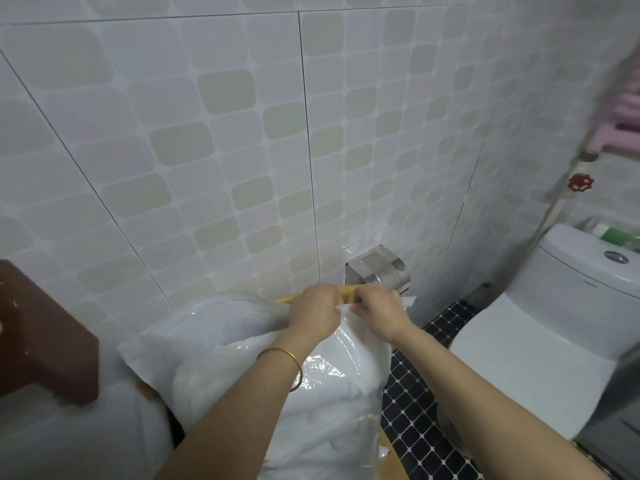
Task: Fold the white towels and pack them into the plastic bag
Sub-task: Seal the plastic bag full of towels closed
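Both forearms reached forward from the bottom of the view, the left wrist wearing a thin gold bangle (287,362). The left hand (313,310) and the right hand (379,311) met close together, almost touching, at the far upper edge of the plastic bag (221,327). Each had its fingers curled and pinching the film there, and a small clear flap showed between them. A short yellow strip (349,292) showed just behind the knuckles (whether it belonged to the bag or to something under it could not be told).

The bag lay beneath the arms, bulging and glossy, and the white towels (332,393) were inside it, filling it in soft folds. A sliver of pale wood (388,457) showed under its near right corner.

Behind the hands, a shiny metal paper holder (379,268) was fixed low on the tiled wall (207,133). To the right stood a white toilet (540,327) on a dark mosaic floor (415,410), with a green bottle (614,234) on its tank. A red valve handle (580,182) sat on a pipe above the tank, and something pink (620,126) hung higher up, blurred. At the left edge was a dark brown wooden block (41,334).
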Motion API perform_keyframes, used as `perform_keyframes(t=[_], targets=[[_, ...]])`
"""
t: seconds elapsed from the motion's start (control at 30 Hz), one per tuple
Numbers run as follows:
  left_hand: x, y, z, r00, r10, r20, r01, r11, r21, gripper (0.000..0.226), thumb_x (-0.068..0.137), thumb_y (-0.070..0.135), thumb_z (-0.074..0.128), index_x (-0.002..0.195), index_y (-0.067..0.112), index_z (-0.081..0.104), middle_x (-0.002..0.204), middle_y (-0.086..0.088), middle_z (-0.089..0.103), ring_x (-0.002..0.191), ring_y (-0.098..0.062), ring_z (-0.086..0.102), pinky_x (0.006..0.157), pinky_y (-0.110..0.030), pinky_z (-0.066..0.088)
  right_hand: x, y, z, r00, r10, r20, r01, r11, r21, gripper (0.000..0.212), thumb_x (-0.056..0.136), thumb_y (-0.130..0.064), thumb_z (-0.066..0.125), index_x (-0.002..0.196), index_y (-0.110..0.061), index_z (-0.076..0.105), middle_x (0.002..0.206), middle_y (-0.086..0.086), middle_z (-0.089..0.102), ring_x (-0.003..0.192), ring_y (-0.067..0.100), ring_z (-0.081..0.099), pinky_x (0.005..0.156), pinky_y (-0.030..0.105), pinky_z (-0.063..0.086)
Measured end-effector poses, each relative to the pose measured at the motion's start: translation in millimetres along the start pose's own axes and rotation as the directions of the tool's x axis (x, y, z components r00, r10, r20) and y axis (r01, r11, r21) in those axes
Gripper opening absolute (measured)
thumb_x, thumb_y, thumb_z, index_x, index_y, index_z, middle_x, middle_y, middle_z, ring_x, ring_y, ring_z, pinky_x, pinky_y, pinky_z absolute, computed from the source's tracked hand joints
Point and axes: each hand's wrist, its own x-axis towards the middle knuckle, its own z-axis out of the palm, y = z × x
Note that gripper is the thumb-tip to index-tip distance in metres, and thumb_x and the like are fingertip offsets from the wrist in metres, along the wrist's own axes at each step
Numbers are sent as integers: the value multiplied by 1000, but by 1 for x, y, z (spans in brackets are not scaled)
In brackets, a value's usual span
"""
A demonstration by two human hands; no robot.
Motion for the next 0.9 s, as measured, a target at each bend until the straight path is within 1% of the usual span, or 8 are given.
perform_keyframes(t=[0.1,0.33,0.4,0.53,0.67,0.77,0.87,0.9], targets=[[1,5,-1,1000,5,0,-5,1000,23,11,90,18,55,96,18,64,108,-3,63,106,-25,56,83,-37,49,2,1,1,1000,0,-13,0,1000,-6,11,89,-23,53,84,-20,62,95,1,63,98,22,55,72,28,28],[-2,9,7,997,74,-32,-66,976,209,17,96,20,46,108,16,57,113,-4,59,111,-26,52,85,-37,41,3,3,6,999,20,-26,-21,1000,-5,12,90,-22,52,85,-18,62,97,2,64,99,24,55,71,29,29],[-2,9,7,998,63,-31,-56,979,198,17,97,20,46,109,16,58,114,-5,59,111,-26,51,86,-37,41,2,3,5,1000,22,-21,-22,1000,-12,12,90,-24,52,83,-19,60,96,2,64,98,24,55,71,30,29],[1,8,-2,999,31,15,-32,995,96,16,94,23,53,105,15,61,115,-5,60,111,-27,53,87,-38,44,2,1,2,1000,14,-8,-14,1000,-12,14,90,-23,53,77,-26,49,95,3,63,97,24,55,70,29,28],[1,7,-3,999,40,16,-41,995,93,17,94,25,53,103,14,62,113,-6,61,110,-27,54,87,-38,46,1,0,1,1000,29,8,-29,1000,-3,14,90,-24,53,76,-26,51,96,2,64,97,23,56,70,29,29],[-1,9,5,998,62,-3,-61,984,168,19,97,23,45,110,15,56,117,-5,56,114,-27,49,89,-38,39,1,-1,2,999,34,-12,-35,999,-19,18,89,-22,52,72,-23,50,89,0,64,94,23,56,69,29,27],[-4,10,13,998,61,-20,-54,964,262,23,98,20,40,118,16,49,122,-4,52,118,-25,45,92,-37,35,-2,-3,5,999,9,-49,-10,1000,-22,35,89,-19,51,57,-23,38,68,-10,51,90,22,54,70,28,24],[-5,10,15,998,56,-23,-47,960,276,24,98,20,40,120,17,48,123,-3,52,118,-24,45,93,-37,35,-3,-4,7,998,4,-59,-5,1000,-23,39,90,-19,51,55,-24,34,67,-11,49,91,21,54,72,28,23]])
